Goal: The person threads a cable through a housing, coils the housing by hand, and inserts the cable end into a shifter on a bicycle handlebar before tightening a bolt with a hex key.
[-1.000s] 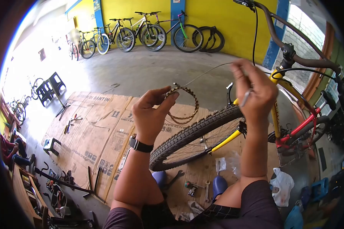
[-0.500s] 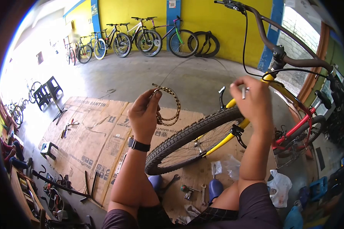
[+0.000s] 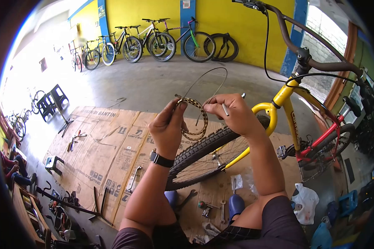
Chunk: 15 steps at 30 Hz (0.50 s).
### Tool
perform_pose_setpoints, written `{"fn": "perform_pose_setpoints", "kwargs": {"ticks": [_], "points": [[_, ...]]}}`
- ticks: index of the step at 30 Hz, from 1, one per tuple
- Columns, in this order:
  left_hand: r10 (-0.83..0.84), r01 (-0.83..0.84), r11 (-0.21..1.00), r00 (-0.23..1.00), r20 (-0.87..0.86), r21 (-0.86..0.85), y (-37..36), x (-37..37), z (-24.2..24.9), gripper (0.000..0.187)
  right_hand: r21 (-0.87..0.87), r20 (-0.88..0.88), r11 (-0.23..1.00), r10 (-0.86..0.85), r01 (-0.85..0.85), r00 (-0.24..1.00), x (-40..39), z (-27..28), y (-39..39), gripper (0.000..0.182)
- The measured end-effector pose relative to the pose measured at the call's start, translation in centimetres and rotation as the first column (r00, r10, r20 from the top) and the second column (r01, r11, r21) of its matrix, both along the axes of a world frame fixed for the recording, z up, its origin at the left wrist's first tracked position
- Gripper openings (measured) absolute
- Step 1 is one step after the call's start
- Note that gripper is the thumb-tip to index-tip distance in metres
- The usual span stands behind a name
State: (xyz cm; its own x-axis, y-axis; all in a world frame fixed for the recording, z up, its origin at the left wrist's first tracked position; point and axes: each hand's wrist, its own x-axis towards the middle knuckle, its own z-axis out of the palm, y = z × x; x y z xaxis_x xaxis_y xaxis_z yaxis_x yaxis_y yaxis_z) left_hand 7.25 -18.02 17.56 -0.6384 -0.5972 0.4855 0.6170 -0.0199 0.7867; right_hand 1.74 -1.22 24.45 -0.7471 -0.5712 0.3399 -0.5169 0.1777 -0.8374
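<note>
Pinching the coil (image 3: 206,120) between thumb and fingers with the left hand (image 3: 168,124), in mid-air above the cardboard (image 3: 91,153), at the middle of the scene. Grasping the thin wire (image 3: 227,74) with the right hand (image 3: 237,114), just right of the coil, with a short rod (image 3: 225,109) jutting out between the fingers as well. Hard to tell from this view: the firmness of either pinch, and the exact point of contact on the wire.

Handle gently the wide loop of wire above both hands — springy by the look of it, and likely to whip round or kink under a sharp bend. Guide close to the coil, in short strokes, without hard pulling. Hold the coil firmly enough to stop any twisting, especially near the metal tip (image 3: 178,96) at upper left, yet not so hard as to crease the patterned covering.

Mind the rod — liable to snag on the loop or slip out from between the fingers. Work well above the tyre (image 3: 214,149), sloping from near left to far right beneath the hands. Turn the loop away from the face, and well apart from the handlebar (image 3: 332,67) at far right.
</note>
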Motion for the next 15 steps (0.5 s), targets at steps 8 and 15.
{"fn": "perform_pose_setpoints", "kwargs": {"ticks": [8,15], "points": [[0.005,-0.001,0.999,0.995,-0.101,0.040,0.2,-0.5,-0.8,0.023,-0.033,0.088,0.955,0.298,-0.296,0.951,2.4,0.6,0.7,0.018],[-0.022,0.042,0.984,0.993,-0.113,0.175,1.3,-0.2,-0.3,0.023,-0.122,0.140,0.879,0.475,-0.461,0.869,2.9,-0.4,0.5,0.015]]}}
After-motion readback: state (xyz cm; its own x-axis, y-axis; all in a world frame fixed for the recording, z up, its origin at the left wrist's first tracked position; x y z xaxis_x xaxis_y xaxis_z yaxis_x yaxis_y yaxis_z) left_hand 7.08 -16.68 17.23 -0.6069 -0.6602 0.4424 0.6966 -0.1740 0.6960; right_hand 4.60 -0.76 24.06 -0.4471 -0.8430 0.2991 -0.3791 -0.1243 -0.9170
